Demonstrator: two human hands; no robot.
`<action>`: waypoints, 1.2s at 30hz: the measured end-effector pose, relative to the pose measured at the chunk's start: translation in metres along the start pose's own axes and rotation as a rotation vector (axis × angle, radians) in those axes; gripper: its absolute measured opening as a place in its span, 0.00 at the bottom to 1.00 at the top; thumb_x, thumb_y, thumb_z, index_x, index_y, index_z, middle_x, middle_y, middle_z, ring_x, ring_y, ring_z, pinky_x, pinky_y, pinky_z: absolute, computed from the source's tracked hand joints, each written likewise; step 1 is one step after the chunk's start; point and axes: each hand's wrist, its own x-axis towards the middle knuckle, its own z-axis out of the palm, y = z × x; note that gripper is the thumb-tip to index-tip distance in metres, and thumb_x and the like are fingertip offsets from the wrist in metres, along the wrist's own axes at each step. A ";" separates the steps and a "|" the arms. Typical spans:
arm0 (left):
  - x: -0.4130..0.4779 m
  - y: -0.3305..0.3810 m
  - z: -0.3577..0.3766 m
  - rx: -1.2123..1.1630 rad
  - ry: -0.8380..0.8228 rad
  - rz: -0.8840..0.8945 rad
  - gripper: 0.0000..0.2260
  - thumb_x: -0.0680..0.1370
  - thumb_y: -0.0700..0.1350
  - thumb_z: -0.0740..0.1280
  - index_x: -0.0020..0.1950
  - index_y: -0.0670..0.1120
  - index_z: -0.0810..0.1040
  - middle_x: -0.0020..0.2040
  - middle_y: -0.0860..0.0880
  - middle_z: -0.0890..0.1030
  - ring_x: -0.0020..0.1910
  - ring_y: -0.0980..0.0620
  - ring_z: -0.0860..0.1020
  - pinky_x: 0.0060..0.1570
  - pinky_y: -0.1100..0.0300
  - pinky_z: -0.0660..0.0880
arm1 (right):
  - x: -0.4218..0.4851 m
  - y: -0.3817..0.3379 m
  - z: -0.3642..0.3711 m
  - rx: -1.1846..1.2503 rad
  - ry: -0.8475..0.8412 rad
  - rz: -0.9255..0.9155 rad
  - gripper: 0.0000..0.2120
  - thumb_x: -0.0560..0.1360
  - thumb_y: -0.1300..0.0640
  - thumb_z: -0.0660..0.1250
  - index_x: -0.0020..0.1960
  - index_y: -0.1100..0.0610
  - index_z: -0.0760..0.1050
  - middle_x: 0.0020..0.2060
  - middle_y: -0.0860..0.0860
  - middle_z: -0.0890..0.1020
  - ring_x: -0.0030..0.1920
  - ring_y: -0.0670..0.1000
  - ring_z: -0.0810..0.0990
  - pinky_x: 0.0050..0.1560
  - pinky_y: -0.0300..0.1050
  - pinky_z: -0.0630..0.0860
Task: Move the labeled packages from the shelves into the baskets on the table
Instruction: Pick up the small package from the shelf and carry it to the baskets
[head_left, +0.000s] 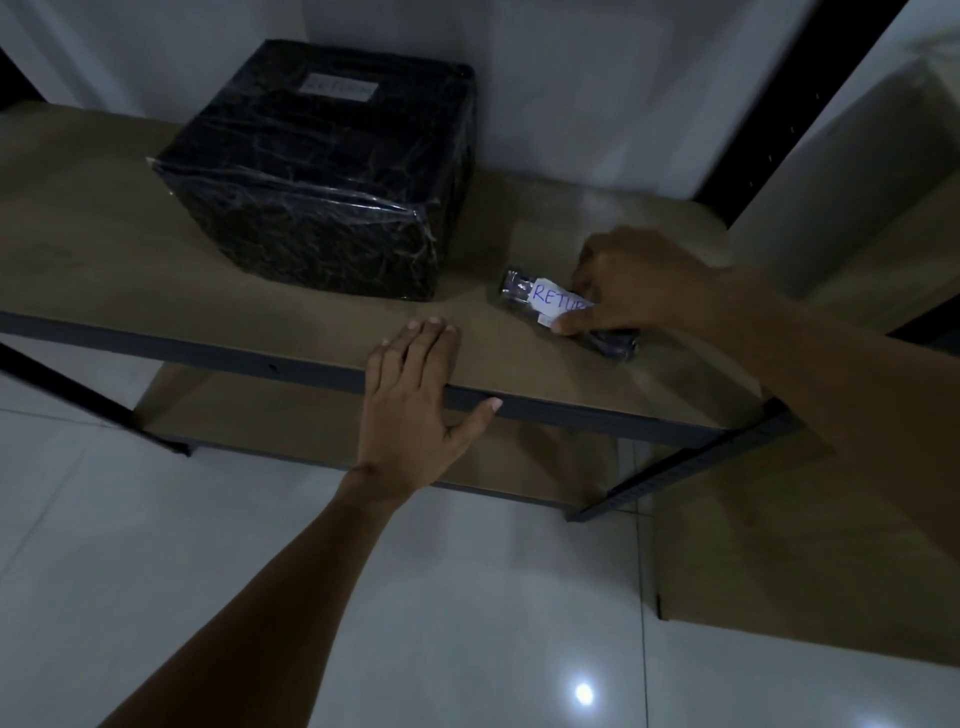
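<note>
Hands: left hand (410, 395) flat on shelf (104, 249) | right hand (639, 280) pinches small package (519, 288) | packages: 2, black box (322, 182) perhaps labeled

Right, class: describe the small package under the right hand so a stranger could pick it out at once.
Start at the brown shelf holding the big black wrapped box. Right of that box, near the front edge, lies the small package, pinched by the right hand. Unlike the box it is slim and low, and its white label shows blue handwriting.
</note>
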 end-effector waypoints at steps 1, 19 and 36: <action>0.000 0.000 0.000 0.000 0.005 -0.003 0.34 0.74 0.65 0.62 0.70 0.42 0.70 0.70 0.43 0.72 0.71 0.44 0.66 0.69 0.46 0.60 | -0.005 0.000 0.004 0.134 -0.044 0.062 0.22 0.68 0.32 0.64 0.43 0.51 0.75 0.43 0.53 0.76 0.48 0.58 0.76 0.42 0.45 0.66; 0.000 -0.002 -0.001 0.007 -0.020 0.025 0.35 0.75 0.66 0.59 0.70 0.41 0.70 0.70 0.42 0.71 0.70 0.43 0.67 0.69 0.47 0.59 | -0.054 -0.040 0.048 0.449 0.333 0.364 0.26 0.70 0.51 0.71 0.65 0.56 0.71 0.56 0.56 0.77 0.57 0.58 0.75 0.55 0.49 0.71; -0.010 0.055 -0.145 -0.364 -0.583 -0.180 0.19 0.76 0.49 0.69 0.65 0.45 0.75 0.62 0.46 0.77 0.61 0.46 0.75 0.59 0.57 0.72 | -0.197 -0.110 -0.027 0.786 0.208 0.619 0.21 0.67 0.50 0.73 0.59 0.50 0.76 0.53 0.50 0.80 0.52 0.52 0.79 0.51 0.48 0.77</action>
